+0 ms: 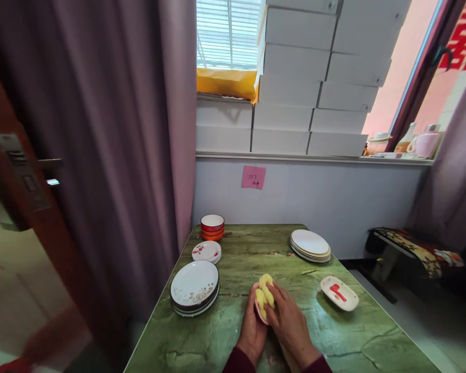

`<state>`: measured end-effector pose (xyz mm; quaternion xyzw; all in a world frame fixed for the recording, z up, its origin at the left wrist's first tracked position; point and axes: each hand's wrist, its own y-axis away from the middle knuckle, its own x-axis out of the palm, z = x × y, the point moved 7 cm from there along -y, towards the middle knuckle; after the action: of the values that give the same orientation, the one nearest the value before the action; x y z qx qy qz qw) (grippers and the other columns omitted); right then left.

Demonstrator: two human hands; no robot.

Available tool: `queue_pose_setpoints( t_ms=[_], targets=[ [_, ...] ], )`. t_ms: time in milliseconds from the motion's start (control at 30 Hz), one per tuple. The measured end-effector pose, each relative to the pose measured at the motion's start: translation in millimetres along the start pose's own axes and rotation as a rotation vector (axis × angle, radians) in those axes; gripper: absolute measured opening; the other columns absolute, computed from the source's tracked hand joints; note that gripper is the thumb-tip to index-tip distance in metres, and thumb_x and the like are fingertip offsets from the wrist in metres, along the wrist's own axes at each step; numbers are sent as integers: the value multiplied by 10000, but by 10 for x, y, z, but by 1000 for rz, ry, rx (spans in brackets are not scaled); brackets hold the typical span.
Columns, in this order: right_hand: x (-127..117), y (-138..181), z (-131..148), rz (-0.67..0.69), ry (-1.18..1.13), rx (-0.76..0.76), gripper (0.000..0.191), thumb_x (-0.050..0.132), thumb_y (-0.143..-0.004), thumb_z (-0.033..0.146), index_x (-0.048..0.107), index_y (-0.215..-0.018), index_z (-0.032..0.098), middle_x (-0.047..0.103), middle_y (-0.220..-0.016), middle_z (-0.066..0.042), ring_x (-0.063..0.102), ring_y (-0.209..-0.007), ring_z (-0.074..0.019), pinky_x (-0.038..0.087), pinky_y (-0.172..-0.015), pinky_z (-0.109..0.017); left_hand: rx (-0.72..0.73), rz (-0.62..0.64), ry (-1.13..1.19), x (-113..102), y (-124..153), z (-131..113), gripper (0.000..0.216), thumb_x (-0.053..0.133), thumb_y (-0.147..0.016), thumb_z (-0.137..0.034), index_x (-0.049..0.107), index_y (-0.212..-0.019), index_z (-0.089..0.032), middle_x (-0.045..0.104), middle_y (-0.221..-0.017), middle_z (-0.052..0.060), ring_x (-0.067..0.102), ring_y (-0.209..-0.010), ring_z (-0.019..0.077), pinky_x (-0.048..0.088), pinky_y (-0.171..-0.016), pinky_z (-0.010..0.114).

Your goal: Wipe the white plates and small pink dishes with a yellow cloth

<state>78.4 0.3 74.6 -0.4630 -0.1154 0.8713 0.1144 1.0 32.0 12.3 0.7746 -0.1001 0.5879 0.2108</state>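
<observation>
Nr the table's L edge, a stack of round plates [194,284] is sitting, glossy white w/ dark rims & faint brownish florals; just behind, small plates [206,252] are showing red flowers, & beyond those, bowls [212,223] are nesting, red over orange, white inside, prob. glazed ceramic or enamel. Front & centre, over the green, wood-grain-look table [241,254], the left hand [252,324] is cupping a pink-edged dish [262,318] from the L side, fingers curling round it; most of it is hidden, so can't tell its full shape. A bunched yellow cloth [265,296], soft & fluffy-looking, is lying against the dish's face, btwn both hands, its long axis running roughly away from the person. The right hand [291,321] is the nearer one to the cloth, coming in from the R, fingers grasping it & pressing it dishward. Farther R, toward the back, pale round plates [309,243] are stacking up smooth & flat; nr the R edge, an oblong dish [339,293], rounded corners, is lying apart w/ a bold red motif.
</observation>
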Motion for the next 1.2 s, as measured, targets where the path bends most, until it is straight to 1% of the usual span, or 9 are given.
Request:
queue_pose_setpoints(
  t_ms=[100, 267, 400, 500, 633, 867, 1033, 1100, 1200],
  targets=[
    [-6, -50, -27, 14, -28, 22, 548, 596, -843, 424, 579, -1348, 211, 541, -1442, -101, 516, -1314, -272, 433, -1079, -390, -5, -6, -6, 22, 2, -7, 291, 666, -867, -319, 725, -1084, -135, 745, -1135, 123, 679, -1095, 258, 493, -1015, 350],
    [19, -74, -74, 40, -63, 12, 511, 562, -858, 358, 581, -1345, 205, 543, -1441, -98, 515, -1321, -241, 425, -1077, -355, 11, 0, -5, 34, -5, -21, 272, 655, -867, -301, 717, -1065, -125, 744, -1126, 115, 704, -1022, 229, 512, -971, 336],
    [15, -65, -65, 52, -6, -13, 603, 646, -791, 386, 565, -1350, 177, 536, -1438, -124, 527, -1299, -274, 431, -1062, -382, 16, -6, -4, 32, -4, -23, 282, 673, -847, -296, 717, -1047, -102, 753, -1075, 122, 714, -975, 226, 526, -940, 320],
    [18, -70, -28, 48, 16, -31, 556, 631, -807, 394, 575, -1325, 201, 561, -1408, -114, 553, -1263, -266, 454, -1027, -371, 28, 2, -6, 44, 16, -31, 267, 678, -841, -301, 718, -1022, -109, 767, -1009, 109, 723, -920, 220, 539, -919, 330],
    [44, -61, 9, 52, 64, -44, 529, 586, -832, 322, 564, -1345, 194, 533, -1437, -118, 524, -1296, -265, 434, -1051, -372, 50, -2, 2, 41, 37, -41, 232, 666, -838, -285, 717, -1001, -128, 774, -974, 89, 727, -918, 228, 552, -910, 357],
    [50, -83, 112, 113, 179, -90, 545, 536, -759, 128, 613, -1293, 206, 567, -1401, -94, 533, -1250, -258, 401, -1059, -357, 64, -24, 27, -21, -16, -32, 248, 645, -853, -296, 714, -1016, -122, 771, -1015, 97, 722, -952, 230, 554, -917, 364],
    [30, -141, 196, 184, 215, -142, 483, 509, -727, 82, 681, -1149, 242, 667, -1231, -69, 580, -1109, -270, 425, -944, -353, 47, -29, 8, -45, -5, -25, 277, 647, -873, -333, 718, -1017, -107, 776, -979, 102, 723, -946, 229, 546, -913, 351],
    [17, -119, 191, 214, 228, -156, 461, 499, -723, 72, 695, -1099, 252, 694, -1153, -65, 596, -1039, -272, 424, -894, -351, 23, -8, -20, -39, 21, -2, 315, 661, -865, -356, 719, -1041, -101, 777, -976, 111, 719, -967, 248, 544, -911, 363],
    [-17, -50, 127, 249, 229, -159, 455, 507, -707, 77, 696, -1087, 241, 706, -1120, -80, 606, -1000, -276, 414, -863, -348, 17, 36, -98, -24, 59, 23, 349, 671, -858, -375, 720, -1090, -119, 771, -1036, 114, 715, -986, 258, 535, -912, 358]
  ],
)
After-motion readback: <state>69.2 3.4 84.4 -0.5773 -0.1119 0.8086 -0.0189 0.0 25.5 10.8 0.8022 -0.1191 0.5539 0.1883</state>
